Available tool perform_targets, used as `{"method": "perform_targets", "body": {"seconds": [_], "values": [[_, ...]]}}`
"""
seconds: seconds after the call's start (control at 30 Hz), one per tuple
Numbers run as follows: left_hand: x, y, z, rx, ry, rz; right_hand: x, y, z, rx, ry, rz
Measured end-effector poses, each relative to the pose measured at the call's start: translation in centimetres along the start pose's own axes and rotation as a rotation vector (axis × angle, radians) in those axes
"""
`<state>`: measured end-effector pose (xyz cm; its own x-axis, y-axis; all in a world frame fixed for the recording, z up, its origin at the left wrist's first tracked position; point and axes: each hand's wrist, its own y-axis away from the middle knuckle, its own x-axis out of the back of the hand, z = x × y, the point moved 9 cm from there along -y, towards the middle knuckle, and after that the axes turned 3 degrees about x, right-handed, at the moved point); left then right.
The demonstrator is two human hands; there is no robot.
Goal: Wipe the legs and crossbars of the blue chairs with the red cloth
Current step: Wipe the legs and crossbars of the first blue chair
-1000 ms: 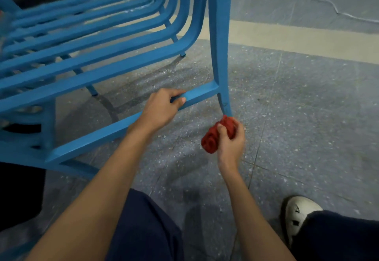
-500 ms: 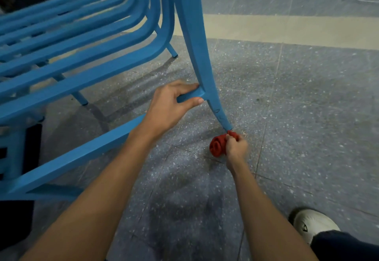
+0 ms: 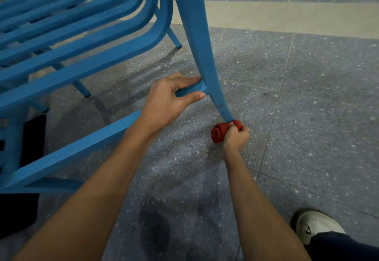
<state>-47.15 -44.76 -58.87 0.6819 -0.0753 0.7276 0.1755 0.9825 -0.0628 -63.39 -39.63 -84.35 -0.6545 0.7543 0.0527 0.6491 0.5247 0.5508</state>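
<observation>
Cloth (image 3: pixel 220 132), red and rolled up, sits at the foot of the chair leg (image 3: pixel 203 55), touching it just above the floor (image 3: pixel 307 96). Right grip (image 3: pixel 235 137) is fisted tight around the cloth. Left grip (image 3: pixel 166 103) wraps the crossbar (image 3: pixel 82 148) right where it joins that leg, thumb on the near side. White shoe (image 3: pixel 315 228) bottom right, well apart.

Indoor communal or commercial space, hall or cafe type, exact kind unclear, grey speckled terrazzo tile floor (image 3: pixel 307 96), wide beige strip (image 3: pixel 287 16) across the far side, stacked blue chairs (image 3: pixel 82 41) at left
</observation>
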Motion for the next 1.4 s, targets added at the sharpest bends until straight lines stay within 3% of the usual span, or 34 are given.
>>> {"method": "perform_targets", "body": {"seconds": [0.2,0.37,0.6,0.77,1.0,1.27,1.4], "values": [[0.3,0.1,0.0,0.000,0.017,0.022,-0.1,3.7,-1.5,0.218,0.042,-0.085],[0.1,0.1,-0.1,0.013,0.034,0.008,0.2,2.0,-0.8,0.103,0.011,-0.070],[0.2,0.1,-0.2,0.027,0.050,0.014,-0.1,4.8,-2.3,0.299,0.017,-0.151],[0.2,0.2,-0.1,0.038,0.045,0.014,0.2,3.0,-2.2,0.198,-0.005,-0.105],[0.3,0.1,-0.1,0.031,0.060,0.024,0.2,4.9,-4.6,0.349,-0.011,-0.122],[0.2,0.2,0.1,0.031,0.047,0.023,0.2,4.3,-3.2,0.226,0.031,-0.063],[0.3,0.2,0.1,0.031,0.048,0.029,-0.6,6.2,-4.6,0.311,-0.035,-0.115]]}}
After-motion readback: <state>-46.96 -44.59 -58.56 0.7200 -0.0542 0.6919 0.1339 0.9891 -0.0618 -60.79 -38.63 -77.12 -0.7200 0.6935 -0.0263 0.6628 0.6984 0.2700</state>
